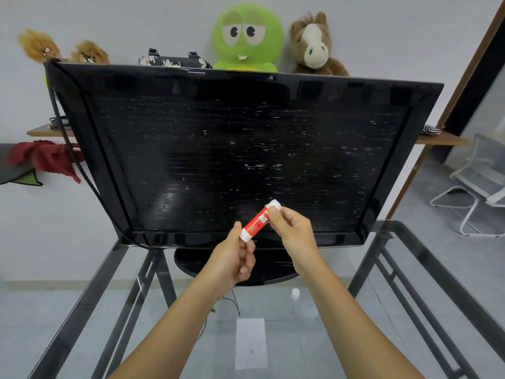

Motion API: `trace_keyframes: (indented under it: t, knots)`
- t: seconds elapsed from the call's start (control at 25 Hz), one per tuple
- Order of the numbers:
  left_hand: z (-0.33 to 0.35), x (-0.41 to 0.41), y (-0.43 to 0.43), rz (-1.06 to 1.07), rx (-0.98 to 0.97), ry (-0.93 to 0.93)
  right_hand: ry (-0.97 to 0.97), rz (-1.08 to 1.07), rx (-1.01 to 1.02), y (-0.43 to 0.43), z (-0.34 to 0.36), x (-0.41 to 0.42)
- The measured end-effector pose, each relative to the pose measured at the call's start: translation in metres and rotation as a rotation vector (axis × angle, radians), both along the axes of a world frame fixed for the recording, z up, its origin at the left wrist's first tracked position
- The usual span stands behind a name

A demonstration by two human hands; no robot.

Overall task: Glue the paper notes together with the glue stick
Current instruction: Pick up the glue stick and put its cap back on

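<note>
Pinching a red glue stick (258,220) labelled "GLUE STICK", left hand (232,258) and right hand (293,231) grip opposite ends.

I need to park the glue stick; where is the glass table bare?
Free: glass table left of the paper note toward the frame rail, and right of it past the small white cap. Crowded: the far edge, taken by the TV stand and cable.

Pale wall (136,20), wooden shelf (442,138) behind black television (246,149), glass table (82,310), white chair (481,181)
</note>
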State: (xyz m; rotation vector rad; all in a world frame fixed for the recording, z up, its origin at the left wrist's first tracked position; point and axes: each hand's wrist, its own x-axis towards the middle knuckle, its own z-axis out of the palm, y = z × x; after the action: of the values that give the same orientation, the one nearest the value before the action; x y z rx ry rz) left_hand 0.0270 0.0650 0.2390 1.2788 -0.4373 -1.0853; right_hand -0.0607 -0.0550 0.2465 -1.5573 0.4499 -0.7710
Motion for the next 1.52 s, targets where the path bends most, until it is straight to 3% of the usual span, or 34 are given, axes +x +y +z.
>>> trace_keyframes:
  t: [0.12, 0.24, 0.36, 0.56, 0.64, 0.72, 0.84, 0.92, 1.16, 1.24, 1.28, 1.44, 1.52]
  knots:
    - [-0.009, -0.002, 0.000, 0.207, -0.178, -0.464, -0.017, -0.025, 0.008, 0.000, -0.002, 0.000]
    - [-0.014, -0.001, 0.001, 0.223, -0.229, -0.598, -0.033, -0.024, 0.012, 0.000, -0.002, -0.001]
    - [-0.008, -0.005, -0.004, 0.215, -0.140, -0.496, -0.034, 0.004, 0.005, 0.000, -0.001, -0.002]
    - [0.002, 0.001, 0.000, -0.032, 0.027, 0.089, -0.010, 0.033, -0.038, -0.001, 0.000, -0.003]
    - [0.002, 0.001, -0.002, -0.014, 0.064, 0.145, -0.012, 0.036, -0.056, -0.001, -0.002, -0.004]
    - [-0.004, -0.002, -0.004, 0.109, -0.010, -0.007, -0.013, 0.014, -0.060, -0.001, -0.005, -0.006]
    - [-0.018, -0.006, 0.001, 0.191, -0.183, -0.443, 0.010, -0.029, -0.064, -0.002, -0.008, -0.007]
    - [-0.023, -0.003, 0.004, 0.190, -0.160, -0.534, 0.012, -0.023, -0.056, -0.001, -0.008, -0.007]
    - [-0.004, 0.010, 0.002, -0.017, 0.130, 0.087, 0.018, 0.038, -0.058, 0.002, -0.010, -0.006]
    - [-0.002, 0.010, 0.002, -0.035, 0.179, 0.145, 0.033, 0.030, -0.067, 0.002, -0.012, -0.004]
    - [-0.004, 0.009, 0.001, -0.013, 0.173, 0.061, 0.032, 0.020, -0.060, 0.001, -0.014, -0.004]
    - [-0.017, 0.008, 0.001, 0.136, -0.029, -0.701, 0.039, -0.040, -0.054, -0.008, -0.020, -0.005]
    - [-0.026, 0.010, 0.000, 0.159, -0.029, -0.967, 0.062, -0.036, -0.056, -0.010, -0.023, -0.006]
